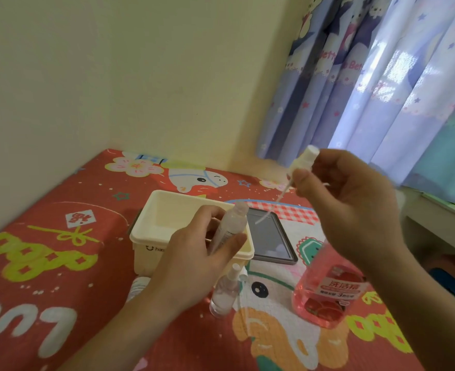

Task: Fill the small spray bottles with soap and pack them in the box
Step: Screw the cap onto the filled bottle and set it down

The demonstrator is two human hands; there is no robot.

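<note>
The left hand (194,263) is gripping one small clear bottle (230,226), thumb and fingers clamped round its body, holding it tilted with the open neck pointing up and to the right, just over the near right corner of the box (151,234). The right hand (354,204) is pinching the spray head (305,158), fingertips closed on its collar, and it is hanging clear of the bottle, up and to the right, with its thin tube (271,207) trailing down toward the left. So the head and that bottle are apart.

A second small bottle (225,293) is standing upright on the mat (46,263), near side of the box, its sprayer on. Something pale is peeking out by the left wrist, too hidden to call.

One box, cream, open-topped, is sitting mid-mat. One pink soap bottle (328,293) is standing on the right, below the right hand. One dark tablet (271,236) is lying flat between the box and the soap. Curtains (381,76) are hanging far right.
</note>
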